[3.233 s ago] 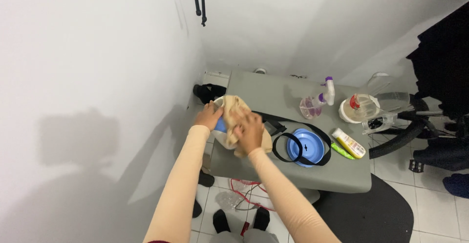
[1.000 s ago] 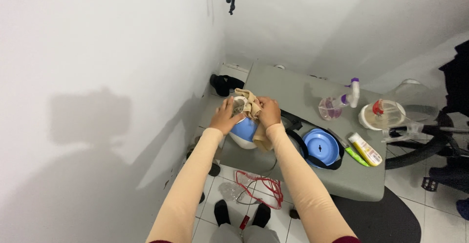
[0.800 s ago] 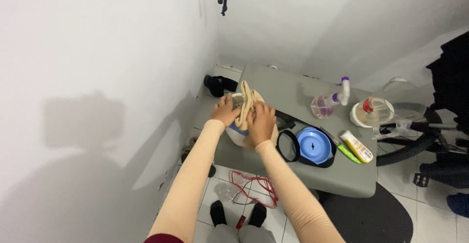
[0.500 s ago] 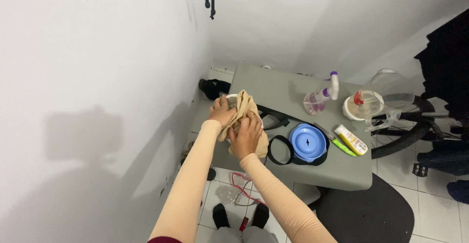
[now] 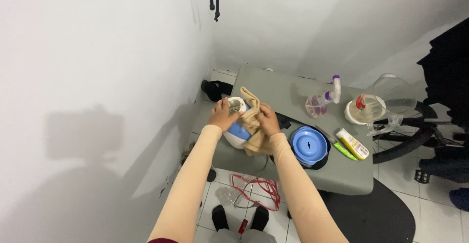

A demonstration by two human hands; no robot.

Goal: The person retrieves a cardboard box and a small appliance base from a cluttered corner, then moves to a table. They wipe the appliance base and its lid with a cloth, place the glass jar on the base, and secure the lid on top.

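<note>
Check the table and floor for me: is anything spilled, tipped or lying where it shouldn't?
No spill shows on the grey table. The blue lid lies off, beside the white-and-blue appliance that the left hand steadies while the right hand presses a tan cloth to it. A red cord lies tangled on the floor.

I see white-and-blue appliance [image 5: 238, 126] upright at frame centre-left, on grey table's near-left edge, open top up; tan cloth [image 5: 253, 123] draped against its right side.
</note>
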